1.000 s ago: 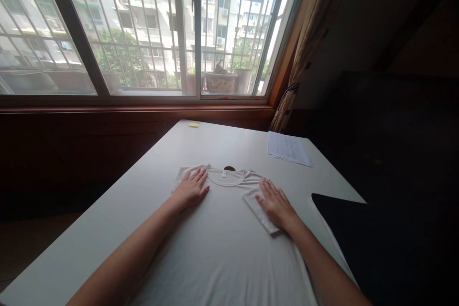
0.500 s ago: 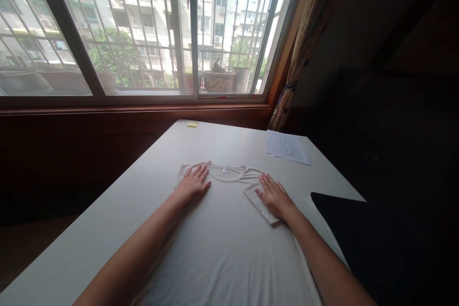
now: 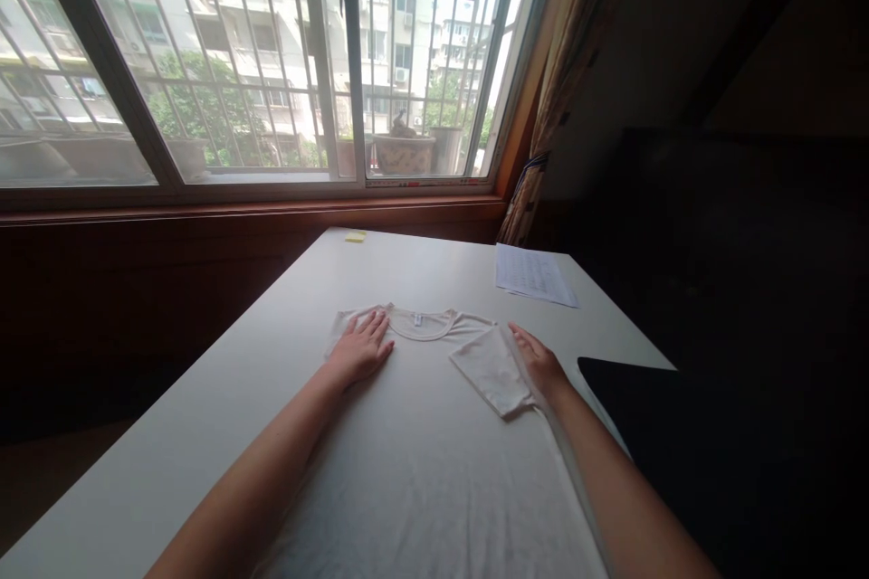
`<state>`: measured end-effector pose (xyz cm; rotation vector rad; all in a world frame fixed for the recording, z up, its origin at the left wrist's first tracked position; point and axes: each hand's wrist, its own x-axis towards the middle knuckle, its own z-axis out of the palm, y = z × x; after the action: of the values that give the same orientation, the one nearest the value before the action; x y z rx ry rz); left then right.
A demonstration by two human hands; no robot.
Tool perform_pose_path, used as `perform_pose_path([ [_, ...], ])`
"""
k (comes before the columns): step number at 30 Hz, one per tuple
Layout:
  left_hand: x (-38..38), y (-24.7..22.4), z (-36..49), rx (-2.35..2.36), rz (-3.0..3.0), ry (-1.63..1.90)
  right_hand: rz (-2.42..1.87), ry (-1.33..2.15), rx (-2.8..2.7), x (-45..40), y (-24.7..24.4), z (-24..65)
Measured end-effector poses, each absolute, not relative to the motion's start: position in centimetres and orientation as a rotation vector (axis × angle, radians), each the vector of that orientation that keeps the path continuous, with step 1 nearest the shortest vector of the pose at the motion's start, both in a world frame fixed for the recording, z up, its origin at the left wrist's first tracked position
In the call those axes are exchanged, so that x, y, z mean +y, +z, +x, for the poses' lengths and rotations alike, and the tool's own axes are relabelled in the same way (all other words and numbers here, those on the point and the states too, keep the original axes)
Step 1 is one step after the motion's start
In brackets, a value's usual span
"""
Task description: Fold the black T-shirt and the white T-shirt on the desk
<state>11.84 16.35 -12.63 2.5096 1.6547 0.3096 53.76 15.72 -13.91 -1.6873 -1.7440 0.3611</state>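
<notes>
Yellow note (image 3: 356,236), printed papers (image 3: 535,274) — both on white table (image 3: 251,339).

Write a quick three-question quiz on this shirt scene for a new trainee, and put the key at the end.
1. True or false: the left hand lies flat on the white shirt, near its neckline.
2. Multiple choice: which is nearest to the folded-in sleeve?
A) the left hand
B) the right hand
C) the curtain
3. Fill in the blank: near the far edge of the table, to the left of the papers, lies a small piece of paper coloured ____.

Key: 1 true; 2 B; 3 yellow
</notes>
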Motion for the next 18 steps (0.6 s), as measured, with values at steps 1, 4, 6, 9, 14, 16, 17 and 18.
perform_pose_path([
  [1, 16.3, -12.6, 11.8, 1.647, 2.499, 0.325, -1.676, 0.373, -1.726, 15.6, -13.9, 53.9],
  [4, 16.2, -12.8, 11.9, 1.613, 2.458, 0.395, -1.645, 0.399, -1.708, 15.2, -13.9, 53.9],
  [6, 16.3, -12.8, 11.9, 1.583, 2.412, 0.464, -1.628, 0.408, -1.724, 14.8, -14.0, 53.8],
  [9, 16.7, -12.5, 11.5, 1.531, 2.303, 0.620, -1.603, 0.403, -1.760, 14.3, -14.1, 53.7],
  [14, 16.9, -11.4, 8.2, 1.498, 2.007, 1.037, -1.585, 0.389, -1.775, 13.5, -14.1, 53.7],
  [16, 16.3, -11.2, 6.1, 1.493, 1.907, 1.175, -1.587, 0.391, -1.761, 13.2, -14.0, 53.7],
  [17, 16.0, -11.2, 5.0, 1.496, 1.869, 1.222, -1.587, 0.391, -1.754, 13.1, -13.9, 53.8],
  [18, 15.6, -11.2, 3.9, 1.507, 1.839, 1.256, -1.587, 0.390, -1.747, 13.0, -13.9, 53.8],
])
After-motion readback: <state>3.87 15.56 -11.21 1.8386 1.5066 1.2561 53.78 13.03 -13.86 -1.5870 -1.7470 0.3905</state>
